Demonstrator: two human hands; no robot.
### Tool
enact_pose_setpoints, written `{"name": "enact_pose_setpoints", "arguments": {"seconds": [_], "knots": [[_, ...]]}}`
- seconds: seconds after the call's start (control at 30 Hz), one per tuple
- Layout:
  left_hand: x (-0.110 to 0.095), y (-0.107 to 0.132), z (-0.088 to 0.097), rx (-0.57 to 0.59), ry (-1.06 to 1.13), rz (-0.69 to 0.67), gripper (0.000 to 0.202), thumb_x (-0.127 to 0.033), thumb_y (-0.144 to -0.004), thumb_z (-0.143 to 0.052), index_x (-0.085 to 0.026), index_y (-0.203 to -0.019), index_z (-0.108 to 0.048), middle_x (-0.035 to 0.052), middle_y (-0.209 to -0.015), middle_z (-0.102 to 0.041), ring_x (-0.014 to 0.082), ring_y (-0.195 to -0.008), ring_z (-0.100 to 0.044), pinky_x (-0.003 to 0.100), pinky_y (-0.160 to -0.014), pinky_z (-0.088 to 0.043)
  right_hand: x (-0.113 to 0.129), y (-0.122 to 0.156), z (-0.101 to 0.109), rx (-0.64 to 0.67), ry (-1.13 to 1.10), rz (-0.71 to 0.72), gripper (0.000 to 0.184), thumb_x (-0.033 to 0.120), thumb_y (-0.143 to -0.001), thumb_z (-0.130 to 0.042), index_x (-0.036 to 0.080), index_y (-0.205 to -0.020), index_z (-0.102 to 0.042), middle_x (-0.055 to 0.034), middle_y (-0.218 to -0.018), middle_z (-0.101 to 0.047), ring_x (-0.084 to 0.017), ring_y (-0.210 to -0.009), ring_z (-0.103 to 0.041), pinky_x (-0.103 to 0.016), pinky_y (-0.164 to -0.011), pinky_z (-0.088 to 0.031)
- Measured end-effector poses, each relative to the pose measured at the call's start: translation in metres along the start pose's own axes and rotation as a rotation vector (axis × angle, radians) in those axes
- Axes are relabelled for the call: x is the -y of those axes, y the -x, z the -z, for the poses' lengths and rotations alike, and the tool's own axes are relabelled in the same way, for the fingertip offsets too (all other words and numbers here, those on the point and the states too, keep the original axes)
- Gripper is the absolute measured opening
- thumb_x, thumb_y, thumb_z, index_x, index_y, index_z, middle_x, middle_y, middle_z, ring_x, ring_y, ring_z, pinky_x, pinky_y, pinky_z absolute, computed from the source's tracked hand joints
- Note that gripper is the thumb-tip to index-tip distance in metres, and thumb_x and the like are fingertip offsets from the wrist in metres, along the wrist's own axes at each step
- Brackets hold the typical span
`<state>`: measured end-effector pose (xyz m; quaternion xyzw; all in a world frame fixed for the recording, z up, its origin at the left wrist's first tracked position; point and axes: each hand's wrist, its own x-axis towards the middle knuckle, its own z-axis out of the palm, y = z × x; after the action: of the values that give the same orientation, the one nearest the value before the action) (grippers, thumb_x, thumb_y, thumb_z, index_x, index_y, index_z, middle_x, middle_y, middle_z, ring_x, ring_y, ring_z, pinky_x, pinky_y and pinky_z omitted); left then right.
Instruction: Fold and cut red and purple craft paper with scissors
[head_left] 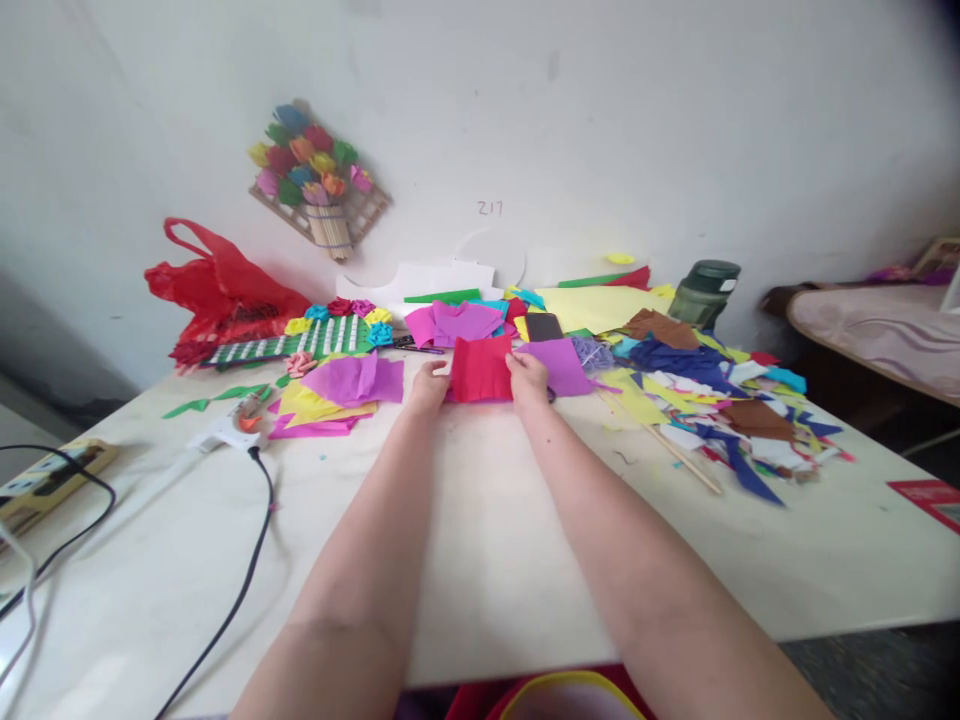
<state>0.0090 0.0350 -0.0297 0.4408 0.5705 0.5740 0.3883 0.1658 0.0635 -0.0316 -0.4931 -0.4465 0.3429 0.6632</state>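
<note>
Between my two hands a rectangle of red crepe paper (pixel 482 369) is held up at the middle of the table, with a purple edge showing beneath it. My left hand (pixel 430 387) is closed at its left edge; the fingertips are partly hidden. On the right edge, my right hand (pixel 529 380) pinches the sheet with the thumb in front. Just behind my right hand lies a purple sheet of crepe paper (pixel 564 367). More purple paper (pixel 461 322) lies beyond the red sheet, near a dark phone (pixel 544 327).
Left are a glue gun (pixel 236 428) with its black cord (pixel 259 560), stacked coloured paper (pixel 352 385), paper roses (pixel 380 333) and a red plastic bag (pixel 217 285). Right are a scrap heap (pixel 675 365), a wooden stick (pixel 682 460) and a green bottle (pixel 705 293). A power strip (pixel 52 480) sits far left.
</note>
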Motion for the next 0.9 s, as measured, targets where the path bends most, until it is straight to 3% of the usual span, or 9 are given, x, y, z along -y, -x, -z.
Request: {"name": "enact_pose_setpoints", "arguments": {"seconds": [0.1,0.23,0.47,0.67,0.8,0.9], "knots": [[-0.006,0.004,0.002,0.080,0.142,0.089,0.072,-0.006,-0.056,-0.057,-0.014,-0.126,-0.043,-0.0005,-0.059,-0.060,0.0149,-0.050,-0.058,0.026,-0.053,-0.044,-0.002,-0.001,0.002,0.016,0.135,0.057,0.018,0.030,-0.066,-0.057,0.016,-0.070,-0.067,-0.0035,-0.068,-0.067,-0.019,-0.070,-0.061,-0.033,-0.072,-0.048],[-0.012,0.011,0.008,0.148,0.157,0.068,0.074,-0.006,-0.057,-0.062,-0.016,-0.128,-0.045,-0.0021,-0.058,-0.058,0.0113,-0.049,-0.056,0.023,-0.054,-0.043,-0.004,-0.003,0.008,-0.112,0.219,0.069,0.017,0.029,-0.068,-0.055,0.018,-0.070,-0.067,-0.0040,-0.069,-0.068,-0.021,-0.073,-0.061,-0.034,-0.075,-0.046],[-0.019,0.017,0.019,0.304,0.178,0.098,0.064,-0.001,-0.056,-0.062,-0.016,-0.117,-0.058,-0.0024,-0.059,-0.053,0.0051,-0.044,-0.046,0.018,-0.045,-0.035,0.015,0.005,0.016,-0.175,0.366,-0.009,0.021,0.026,-0.072,-0.051,0.017,-0.078,-0.069,-0.0108,-0.086,-0.069,-0.026,-0.086,-0.060,-0.038,-0.079,-0.043],[-0.027,0.019,0.026,0.359,0.209,0.177,0.049,0.006,-0.054,-0.054,-0.012,-0.098,-0.066,-0.0042,-0.057,-0.051,0.0018,-0.040,-0.039,0.015,-0.040,-0.029,0.027,0.007,0.023,-0.285,0.393,-0.028,0.017,0.025,-0.072,-0.052,0.019,-0.077,-0.068,-0.0090,-0.082,-0.068,-0.025,-0.087,-0.059,-0.038,-0.080,-0.042],[-0.028,0.017,0.023,0.337,0.224,0.226,0.038,0.003,-0.057,-0.058,-0.009,-0.092,-0.067,-0.0004,-0.060,-0.057,0.0058,-0.047,-0.049,0.018,-0.048,-0.039,0.018,0.007,0.010,-0.151,0.249,0.049,0.023,0.028,-0.073,-0.051,0.015,-0.082,-0.067,-0.0076,-0.084,-0.068,-0.021,-0.085,-0.059,-0.034,-0.080,-0.043],[-0.022,0.014,0.016,0.251,0.140,0.202,0.031,-0.002,-0.058,-0.063,-0.009,-0.088,-0.067,-0.0004,-0.056,-0.057,0.0080,-0.047,-0.050,0.022,-0.051,-0.042,0.009,0.010,-0.005,-0.035,-0.001,-0.019,0.020,0.029,-0.068,-0.054,0.014,-0.075,-0.066,-0.0030,-0.072,-0.066,-0.018,-0.073,-0.060,-0.031,-0.071,-0.046]]}}
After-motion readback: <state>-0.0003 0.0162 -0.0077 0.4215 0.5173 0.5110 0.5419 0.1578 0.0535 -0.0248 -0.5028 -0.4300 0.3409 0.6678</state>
